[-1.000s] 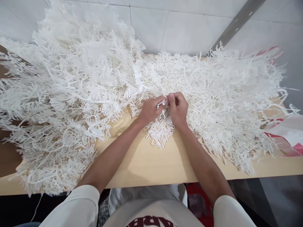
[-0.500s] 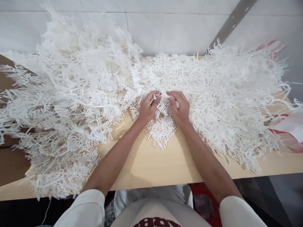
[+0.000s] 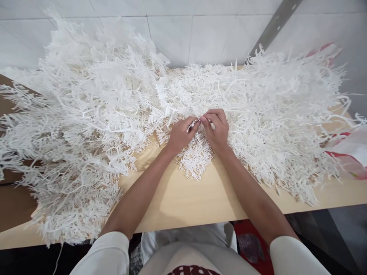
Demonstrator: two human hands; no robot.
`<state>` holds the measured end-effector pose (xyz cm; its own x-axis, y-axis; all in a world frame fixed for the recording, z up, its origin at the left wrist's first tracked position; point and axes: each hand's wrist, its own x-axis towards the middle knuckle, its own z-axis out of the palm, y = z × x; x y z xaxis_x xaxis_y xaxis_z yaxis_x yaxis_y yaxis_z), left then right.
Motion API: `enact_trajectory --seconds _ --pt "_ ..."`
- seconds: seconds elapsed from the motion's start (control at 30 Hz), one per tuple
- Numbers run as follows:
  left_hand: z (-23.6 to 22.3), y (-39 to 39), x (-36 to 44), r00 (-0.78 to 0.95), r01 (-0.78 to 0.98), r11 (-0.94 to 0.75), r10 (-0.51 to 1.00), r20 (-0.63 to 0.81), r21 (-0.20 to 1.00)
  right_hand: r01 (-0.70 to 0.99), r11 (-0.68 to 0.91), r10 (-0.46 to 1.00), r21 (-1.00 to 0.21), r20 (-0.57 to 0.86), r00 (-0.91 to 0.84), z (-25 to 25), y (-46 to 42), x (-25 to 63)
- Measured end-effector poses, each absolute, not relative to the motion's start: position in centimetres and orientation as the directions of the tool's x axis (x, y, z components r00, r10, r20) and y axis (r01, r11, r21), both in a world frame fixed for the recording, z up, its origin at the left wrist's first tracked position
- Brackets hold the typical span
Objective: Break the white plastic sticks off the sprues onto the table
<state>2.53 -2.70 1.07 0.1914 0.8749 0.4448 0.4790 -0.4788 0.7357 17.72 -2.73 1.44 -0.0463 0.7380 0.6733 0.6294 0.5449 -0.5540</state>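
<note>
My left hand (image 3: 183,132) is closed in a pinch on a small white branched plastic piece (image 3: 192,124), most of it covered by the fingers. Touching it from the other side, my right hand (image 3: 216,128) has thumb and forefinger pressed together at the piece's end. Both hands hover over the middle of the table, fingertips almost meeting. Beneath them lies a small heap of short white sticks (image 3: 197,158). A large pile of white branched plastic pieces (image 3: 94,114) spreads to the left, and another pile (image 3: 275,114) to the right.
The pale wooden table (image 3: 189,202) has its near edge against my body. Behind it rises a tiled wall (image 3: 212,34) with a grey metal strip (image 3: 273,30). A brown cardboard box (image 3: 15,208) stands at the left, and a red and white plastic bag (image 3: 349,152) at the right.
My hands have come closer together, with the fingertips now nearly touching around the white piece. The left hand has turned slightly and lowered. The view has shifted a little.
</note>
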Motion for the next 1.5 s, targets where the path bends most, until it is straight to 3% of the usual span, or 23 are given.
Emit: enact_trajectory --seconds 0.23,0.43,0.6,0.73,1.03,1.3,1.5 --pt "1.2 -2.8 2.6 0.194 0.468 -0.462 0.885 0.423 0.753 0.704 0.577 0.65 -0.414 0.755 -0.089 0.8 -3.2 17.7" --pt "1.0 -2.1 2.1 -0.003 0.429 -0.349 0.922 0.388 0.833 0.656 0.456 0.656 -0.602 0.725 0.21 1.4 -3.4 17.4" --pt "1.4 -2.3 2.1 0.113 0.379 -0.408 0.911 0.396 0.83 0.598 0.503 0.774 -0.624 0.633 0.009 1.4 -2.7 17.4" --pt "1.4 -2.3 2.0 0.131 0.367 -0.436 0.899 0.418 0.822 0.607 0.547 0.776 -0.577 0.621 -0.11 1.3 -2.5 17.4" --pt "1.1 -2.4 2.4 0.195 0.481 -0.479 0.875 0.443 0.734 0.684 0.547 0.692 -0.482 0.721 -0.045 1.4 -3.0 17.3" --pt "1.4 -2.5 2.4 0.15 0.404 -0.451 0.891 0.429 0.796 0.669 0.443 0.788 -0.596 0.615 0.026 1.5 -3.0 17.1" --pt "1.0 -2.6 2.7 0.056 0.383 -0.368 0.925 0.377 0.847 0.685 0.551 0.734 -0.478 0.668 -0.124 1.0 -2.8 17.2"
